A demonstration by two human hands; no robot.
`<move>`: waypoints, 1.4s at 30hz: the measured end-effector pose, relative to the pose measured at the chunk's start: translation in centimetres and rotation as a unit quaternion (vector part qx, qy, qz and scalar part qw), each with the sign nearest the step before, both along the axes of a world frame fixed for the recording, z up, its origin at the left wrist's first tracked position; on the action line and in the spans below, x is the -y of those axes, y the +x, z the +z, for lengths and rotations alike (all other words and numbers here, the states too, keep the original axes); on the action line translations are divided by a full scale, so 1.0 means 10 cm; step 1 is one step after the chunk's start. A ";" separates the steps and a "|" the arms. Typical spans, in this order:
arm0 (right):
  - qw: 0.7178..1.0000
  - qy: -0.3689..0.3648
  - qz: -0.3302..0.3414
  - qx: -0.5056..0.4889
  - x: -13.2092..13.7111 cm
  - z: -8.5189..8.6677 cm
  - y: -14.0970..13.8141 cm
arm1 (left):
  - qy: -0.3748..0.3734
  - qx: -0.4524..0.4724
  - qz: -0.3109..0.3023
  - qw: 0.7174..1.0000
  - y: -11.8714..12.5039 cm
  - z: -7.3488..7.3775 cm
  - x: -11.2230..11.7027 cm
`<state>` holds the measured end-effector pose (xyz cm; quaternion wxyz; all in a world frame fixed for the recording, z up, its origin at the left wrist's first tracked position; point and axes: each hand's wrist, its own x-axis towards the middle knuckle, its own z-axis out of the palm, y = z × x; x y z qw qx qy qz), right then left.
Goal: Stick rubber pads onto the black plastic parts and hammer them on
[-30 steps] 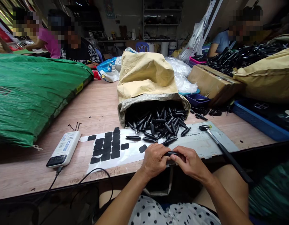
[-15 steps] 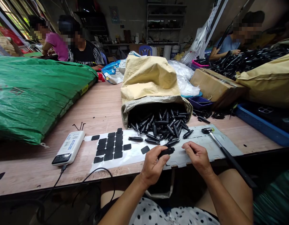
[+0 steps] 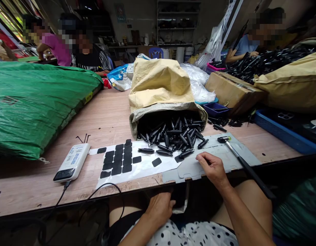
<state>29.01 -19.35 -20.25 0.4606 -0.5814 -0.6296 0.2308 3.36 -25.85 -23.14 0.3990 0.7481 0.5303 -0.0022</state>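
Note:
My left hand (image 3: 161, 206) is low over the lap, beneath the table's front edge. Its fingers are mostly hidden in the dark there, and no object shows in it. My right hand (image 3: 213, 168) hovers by a grey board (image 3: 173, 176), thumb and fingers pinched together; anything between them is too small to make out. Beyond the hands, black tapered tube-shaped pieces (image 3: 183, 139) spill from the mouth of a tan sack (image 3: 160, 82). One loose black piece (image 3: 186, 153) lies nearest my right hand. Black rounded-square stickers (image 3: 118, 159) sit on a white sheet (image 3: 145, 172) at the left.
A hammer (image 3: 237, 155) rests across the board at right, its handle past the table edge. A white power bank (image 3: 72, 162) with a cable, a green sack (image 3: 42, 106), a cardboard box (image 3: 232, 90) and a blue tray (image 3: 283, 133) stand around. Several people sit further back.
My left hand has dropped from above the board to below the table edge. The black piece it held is out of sight. My right hand stays nearly in place, still pinched.

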 end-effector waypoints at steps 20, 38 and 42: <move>0.999 -0.011 -0.005 -0.044 0.01 0.02 -0.01 | 0.357 -0.038 0.201 0.911 -0.68 0.50 -1.11; 0.889 -0.160 -0.288 0.319 -0.05 0.16 1.31 | 0.319 0.152 0.053 0.934 0.53 0.50 -0.73; 0.948 -0.077 -0.291 0.104 0.14 0.27 1.10 | 0.288 0.173 0.072 0.939 0.49 0.48 -0.75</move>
